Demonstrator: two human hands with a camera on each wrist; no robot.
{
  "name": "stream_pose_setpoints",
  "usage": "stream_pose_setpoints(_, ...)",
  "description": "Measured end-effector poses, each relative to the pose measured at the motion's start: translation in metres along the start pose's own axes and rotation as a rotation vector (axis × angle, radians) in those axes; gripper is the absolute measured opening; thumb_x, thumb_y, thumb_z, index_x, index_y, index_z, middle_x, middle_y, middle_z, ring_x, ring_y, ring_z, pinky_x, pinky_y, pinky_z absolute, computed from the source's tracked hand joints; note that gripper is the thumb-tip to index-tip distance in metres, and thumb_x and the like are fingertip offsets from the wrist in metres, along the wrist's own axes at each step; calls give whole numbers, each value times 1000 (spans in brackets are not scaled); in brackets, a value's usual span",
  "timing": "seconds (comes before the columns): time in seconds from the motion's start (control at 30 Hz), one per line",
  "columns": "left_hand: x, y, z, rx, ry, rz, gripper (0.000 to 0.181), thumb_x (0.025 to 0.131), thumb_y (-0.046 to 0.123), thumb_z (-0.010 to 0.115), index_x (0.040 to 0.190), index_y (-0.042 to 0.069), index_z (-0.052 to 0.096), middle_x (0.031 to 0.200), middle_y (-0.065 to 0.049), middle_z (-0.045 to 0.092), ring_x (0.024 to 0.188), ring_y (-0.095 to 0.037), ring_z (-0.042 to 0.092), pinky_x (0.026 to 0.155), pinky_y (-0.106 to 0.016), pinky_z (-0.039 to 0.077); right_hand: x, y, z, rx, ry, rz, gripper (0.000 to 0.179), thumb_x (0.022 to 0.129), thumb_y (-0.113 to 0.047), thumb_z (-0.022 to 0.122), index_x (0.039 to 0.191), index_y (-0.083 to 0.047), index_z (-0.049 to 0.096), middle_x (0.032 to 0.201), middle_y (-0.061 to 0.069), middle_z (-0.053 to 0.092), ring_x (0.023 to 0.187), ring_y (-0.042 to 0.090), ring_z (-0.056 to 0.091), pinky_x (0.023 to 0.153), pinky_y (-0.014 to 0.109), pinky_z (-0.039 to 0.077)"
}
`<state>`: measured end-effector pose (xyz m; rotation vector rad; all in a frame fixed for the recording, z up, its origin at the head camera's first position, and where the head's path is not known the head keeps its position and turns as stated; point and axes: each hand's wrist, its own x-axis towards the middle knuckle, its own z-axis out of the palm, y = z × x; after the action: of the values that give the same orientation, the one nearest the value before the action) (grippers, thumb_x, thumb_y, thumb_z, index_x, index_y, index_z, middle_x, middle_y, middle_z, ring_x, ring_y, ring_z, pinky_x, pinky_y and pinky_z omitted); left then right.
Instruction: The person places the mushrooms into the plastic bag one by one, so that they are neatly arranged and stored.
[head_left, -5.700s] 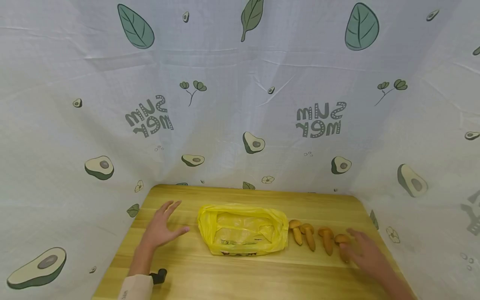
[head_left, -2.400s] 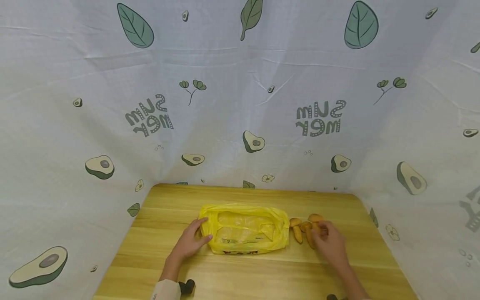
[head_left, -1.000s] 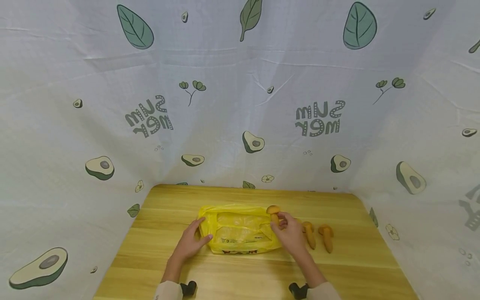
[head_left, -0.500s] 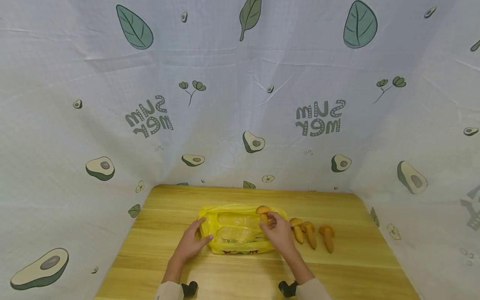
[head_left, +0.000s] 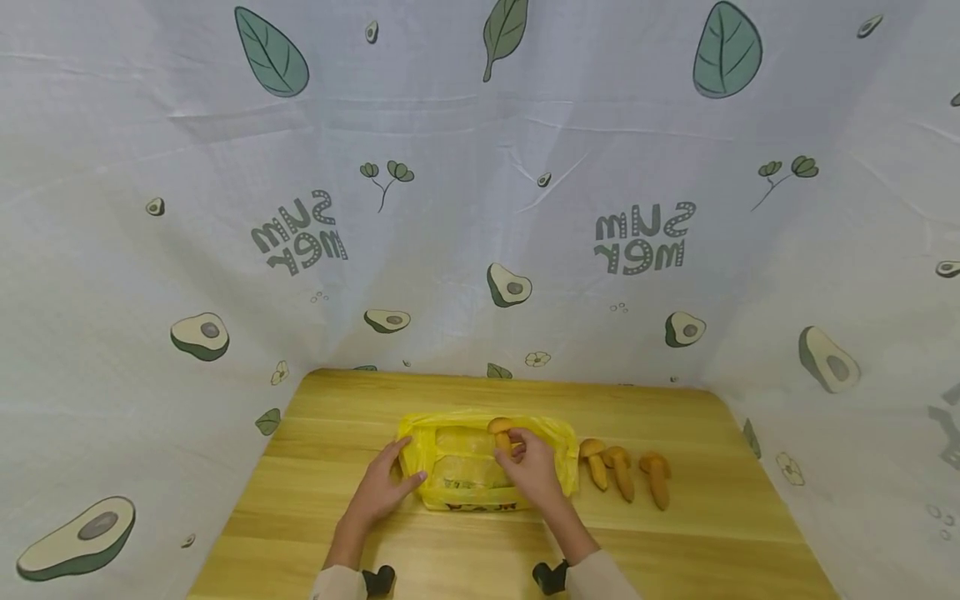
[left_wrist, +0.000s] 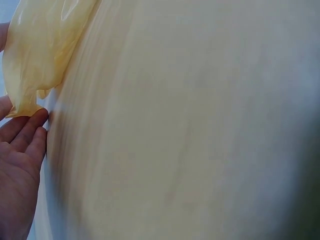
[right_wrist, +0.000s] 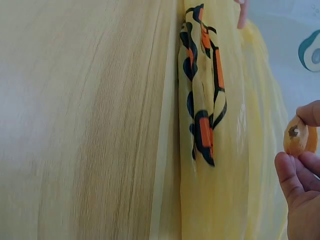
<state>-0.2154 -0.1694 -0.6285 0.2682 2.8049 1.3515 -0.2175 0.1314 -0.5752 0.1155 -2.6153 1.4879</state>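
Note:
In the head view a yellow plastic bag [head_left: 423, 437] lies on the table with its mouth spread upward. The left hand [head_left: 378, 490] holds the bag's left edge, thumb near the front and fingers further back; the left wrist view has fingertips against the thin plastic [left_wrist: 45, 50]. Over the bag's opening, the right hand [head_left: 534, 471] pinches a brown mushroom [head_left: 498, 426] upright, cap on top. From the right wrist, the mushroom's stem end [right_wrist: 295, 136] shows between thumb and fingers. Three similar mushrooms, left [head_left: 597, 468], middle [head_left: 622, 477] and right [head_left: 657, 483], lie right of the bag.
The wood-grain table [head_left: 480, 550] extends in front of the bag and to both sides. A white cloth [head_left: 450, 233] printed with avocados and leaves hangs behind and around it. Black wrist mounts, left [head_left: 380, 580] and right [head_left: 551, 577], sit beside the sleeves.
The left hand came in from the left onto the bag's edge. The right hand took up the rightmost mushroom and carried it left over the bag; it is now further left and slightly lower.

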Motion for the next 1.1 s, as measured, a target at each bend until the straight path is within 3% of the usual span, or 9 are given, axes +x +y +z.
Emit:
stream_pose_setpoints(0.23,0,2,1,8,5,1,80,93,52,71,156,11,44,161,-24,39,150,-50,32,119,-70,29,3,-4,15,15,-42,-8,41,92,-19,78,126,2,66,113,14,71,87,16,65,69,23,56)
stream_pose_setpoints(0.73,0,0,3,-4,19,4,80,93,51,71,156,11,44,161,-24,41,150,-50,34,119,-69,29,2,-13,47,19,-102,-46,38,89,-13,77,119,8,66,108,20,70,73,10,60,52,20,51)
stream_pose_setpoints(1.1,-2,0,4,-11,35,5,79,93,51,71,156,11,45,160,-24,41,149,-51,34,118,-70,29,4,-15,67,19,-142,-32,42,91,-19,78,122,7,64,111,19,69,74,11,65,54,20,54)
